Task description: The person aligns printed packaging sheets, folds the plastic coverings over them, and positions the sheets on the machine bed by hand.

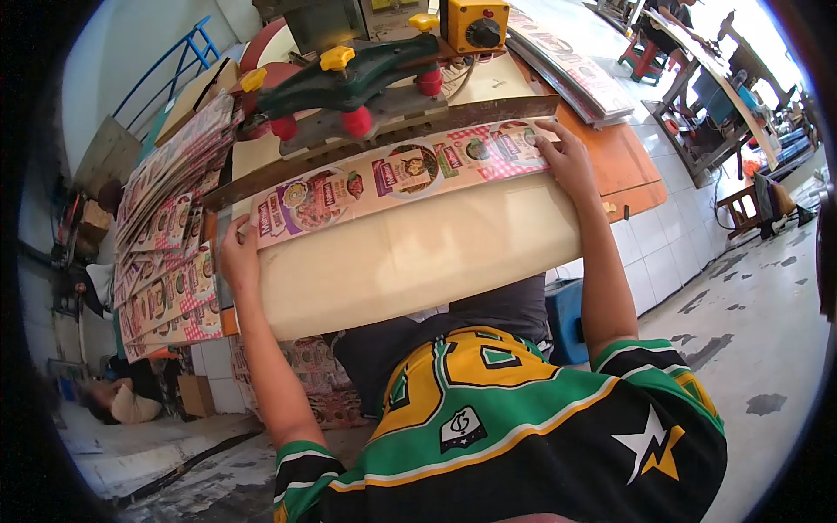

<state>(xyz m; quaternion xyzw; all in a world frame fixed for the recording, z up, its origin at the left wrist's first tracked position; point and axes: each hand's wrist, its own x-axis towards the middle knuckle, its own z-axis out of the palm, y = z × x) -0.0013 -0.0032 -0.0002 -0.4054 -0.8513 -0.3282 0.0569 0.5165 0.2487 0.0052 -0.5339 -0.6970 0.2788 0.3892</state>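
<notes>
A long printed food-packaging sheet [397,179], with pictures of dishes and red checks, lies flat along the metal edge of a machine. My left hand [239,253] pinches its left end, the thumb near the corner. At the opposite end, my right hand [565,159] is closed over the sheet's edge, fingertips on the print. Below the print, a plain cream board or sheet [418,248] spreads towards my lap, passing between my forearms. Whether it is joined to the printed sheet I cannot tell.
Ahead stands the machine's dark green clamp bar [349,80] with yellow and red knobs, beside a yellow control box [473,26]. Stacked printed sheets [170,253] lean at left; another stack [567,65] lies back right on the orange table [623,166]. A person sits far right.
</notes>
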